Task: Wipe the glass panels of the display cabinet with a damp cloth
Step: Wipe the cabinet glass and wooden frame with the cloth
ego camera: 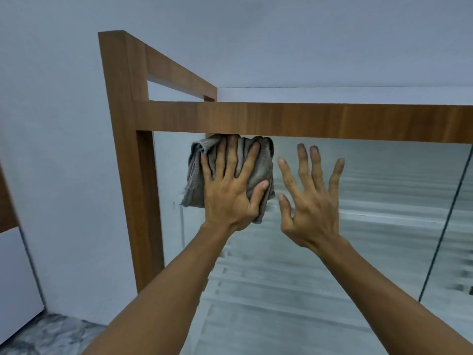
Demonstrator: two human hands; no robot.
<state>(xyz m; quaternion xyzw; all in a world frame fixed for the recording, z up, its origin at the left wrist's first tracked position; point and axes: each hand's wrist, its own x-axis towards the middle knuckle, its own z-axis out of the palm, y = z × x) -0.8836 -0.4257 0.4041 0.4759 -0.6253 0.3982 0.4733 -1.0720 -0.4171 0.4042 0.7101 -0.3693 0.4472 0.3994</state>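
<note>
Left grip [230,185]: spread flat with fingers straight, palm pressing the grey cloth [262,162] against the glass; the thumb lies along the cloth's right side, and nothing is curled round it.
Right grip [311,201]: wide open, fingers fanned and pointing up, holding nothing; it is raised just right of the cloth, and whether it touches the glass cannot be told.
Cloth: bunched and creased under the left palm, its folds showing on both sides of the fingers and below the thumb; its top edge meets the underside of the top rail [307,121].
Glass panel [358,252]: the cloth sits in its upper left corner, near the upright post [125,162]; pale horizontal bands show blurred across the pane.
Panel joint [445,226]: a thin dark line runs down the right side, with a second pane [464,226] beyond it.
Cabinet frame: brown wood grain, with the rail and post meeting at the corner above the left hand.
Surroundings: a plain pale wall [51,124] to the left and a marbled floor [51,334] at the lower left.
</note>
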